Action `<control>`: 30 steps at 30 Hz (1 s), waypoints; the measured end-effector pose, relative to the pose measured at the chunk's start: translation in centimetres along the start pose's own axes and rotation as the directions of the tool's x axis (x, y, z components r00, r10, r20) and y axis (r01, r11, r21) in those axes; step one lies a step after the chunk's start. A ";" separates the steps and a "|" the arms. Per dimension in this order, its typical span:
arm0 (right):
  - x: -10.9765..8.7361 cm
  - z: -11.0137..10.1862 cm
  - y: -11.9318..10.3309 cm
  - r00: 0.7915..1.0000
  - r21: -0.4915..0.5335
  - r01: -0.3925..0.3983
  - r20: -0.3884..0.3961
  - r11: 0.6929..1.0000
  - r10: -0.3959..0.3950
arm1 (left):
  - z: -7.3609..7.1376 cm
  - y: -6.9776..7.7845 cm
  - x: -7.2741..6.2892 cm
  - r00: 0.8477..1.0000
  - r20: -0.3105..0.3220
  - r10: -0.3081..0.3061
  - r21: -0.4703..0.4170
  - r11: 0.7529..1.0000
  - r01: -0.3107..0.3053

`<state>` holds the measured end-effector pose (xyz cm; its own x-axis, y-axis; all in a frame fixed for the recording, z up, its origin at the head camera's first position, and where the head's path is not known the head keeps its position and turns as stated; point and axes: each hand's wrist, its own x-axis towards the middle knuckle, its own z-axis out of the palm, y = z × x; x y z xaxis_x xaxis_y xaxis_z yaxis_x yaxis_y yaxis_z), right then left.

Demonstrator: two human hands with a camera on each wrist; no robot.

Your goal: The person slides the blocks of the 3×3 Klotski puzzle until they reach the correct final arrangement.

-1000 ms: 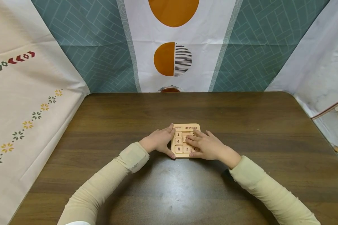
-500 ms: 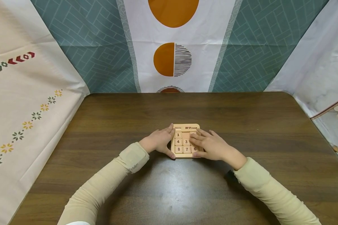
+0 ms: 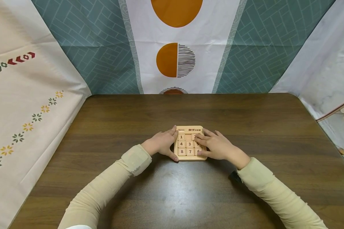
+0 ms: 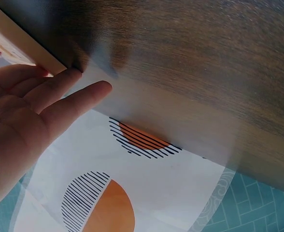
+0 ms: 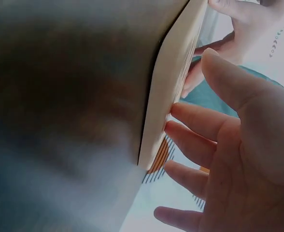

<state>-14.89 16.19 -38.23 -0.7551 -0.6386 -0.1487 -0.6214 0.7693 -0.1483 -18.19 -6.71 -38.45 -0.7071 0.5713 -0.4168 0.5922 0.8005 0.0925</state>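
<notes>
A small wooden number sliding puzzle [image 3: 186,158] lies flat on the brown table. My left hand [image 3: 162,142] rests along its left edge, thumb at the lower corner and fingers near the upper one. In the left wrist view those fingers [image 4: 60,92] stay fairly straight against the frame's side. From the right, my right hand [image 3: 218,147] reaches over the board with fingers spread, fingertips touching the number 2 tile [image 3: 193,135] in the top row. This tile sits partway between the middle and right columns. Tile 3 [image 3: 189,144] is in the centre; tiles 5 and 6 are partly covered.
The wooden table [image 3: 126,111] extends all round the puzzle. A patterned cloth [image 3: 103,63] hangs behind its far edge, and a cream cloth [image 3: 23,95] hangs at the left. A dark object [image 3: 235,176] shows under the right wrist.
Tile 3 has slid down into the centre square. Tile 2 has then shifted left a little under my right fingers, which have moved slightly right and up. My left hand has stayed put.
</notes>
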 end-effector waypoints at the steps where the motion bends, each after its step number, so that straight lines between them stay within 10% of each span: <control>1: 0.1 0.0 -0.1 1.000 0.000 0.002 0.001 1.000 -0.002 | 0.0 0.0 0.0 1.000 0.000 0.000 0.000 1.000 0.000; 16: 1.1 0.1 -1.3 0.999 0.019 0.032 0.022 0.999 -0.032 | -0.1 0.1 -0.1 1.000 -0.002 0.006 -0.011 1.000 -0.006; 30: -1.8 -0.2 -1.4 1.000 -0.014 0.018 -0.011 1.000 -0.018 | -0.1 0.1 -0.3 1.000 -0.014 0.012 -0.007 1.000 -0.012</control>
<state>-12.68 16.30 -37.60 -0.7460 -0.6520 -0.1355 -0.6377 0.7580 -0.1369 -17.94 -6.76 -38.19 -0.7056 0.5831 -0.4026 0.5979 0.7949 0.1035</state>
